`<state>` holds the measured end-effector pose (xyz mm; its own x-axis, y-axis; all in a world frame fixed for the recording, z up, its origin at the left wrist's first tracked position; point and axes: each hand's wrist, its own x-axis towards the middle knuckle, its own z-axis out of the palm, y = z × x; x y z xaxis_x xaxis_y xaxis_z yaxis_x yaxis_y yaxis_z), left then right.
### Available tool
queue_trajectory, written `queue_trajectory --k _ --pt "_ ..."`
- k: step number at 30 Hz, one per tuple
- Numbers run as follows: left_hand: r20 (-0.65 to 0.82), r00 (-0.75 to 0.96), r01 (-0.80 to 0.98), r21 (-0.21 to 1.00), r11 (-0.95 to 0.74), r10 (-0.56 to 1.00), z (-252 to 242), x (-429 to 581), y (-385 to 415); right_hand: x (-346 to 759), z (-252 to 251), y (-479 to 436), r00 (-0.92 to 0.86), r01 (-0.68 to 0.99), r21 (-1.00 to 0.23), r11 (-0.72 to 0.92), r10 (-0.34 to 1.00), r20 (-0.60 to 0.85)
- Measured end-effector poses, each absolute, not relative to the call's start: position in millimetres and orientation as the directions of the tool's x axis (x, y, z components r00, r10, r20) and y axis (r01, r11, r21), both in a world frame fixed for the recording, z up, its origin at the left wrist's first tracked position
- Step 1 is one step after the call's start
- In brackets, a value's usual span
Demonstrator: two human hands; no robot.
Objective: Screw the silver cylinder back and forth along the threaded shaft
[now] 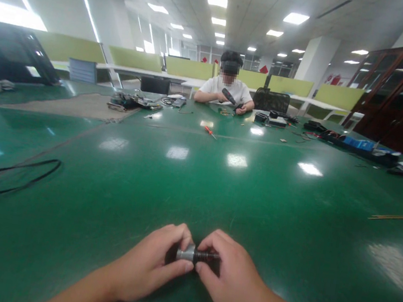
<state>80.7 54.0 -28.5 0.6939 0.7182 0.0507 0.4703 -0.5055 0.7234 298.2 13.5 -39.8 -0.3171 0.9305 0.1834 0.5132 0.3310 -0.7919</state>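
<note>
Near the front of the green table, a small part lies sideways between my hands. Its left piece is a silver metal cylinder (186,252); from it a dark ribbed shaft (205,256), like a spring or thread, runs to the right. My left hand (157,260) grips the cylinder between thumb and fingers. The thumb and fingers of my right hand (230,276) close around the ribbed shaft. Its far right end is hidden by that hand. I cannot tell whether the two pieces are joined.
Across the green table (167,176), a person (229,87) holds a dark power tool (228,95). A red screwdriver (210,132) lies mid-table. Black cable (43,168) loops at left, thin sticks (401,217) lie right, and electronic parts (127,101) sit along the far side.
</note>
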Motion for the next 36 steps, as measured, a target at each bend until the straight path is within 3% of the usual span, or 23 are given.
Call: queue_trajectory --k 36 --pt "0.048 0.682 0.473 0.732 -0.49 0.73 -26.8 81.6 54.5 299.7 -41.0 14.3 -0.306 0.504 -0.807 0.308 0.937 0.166"
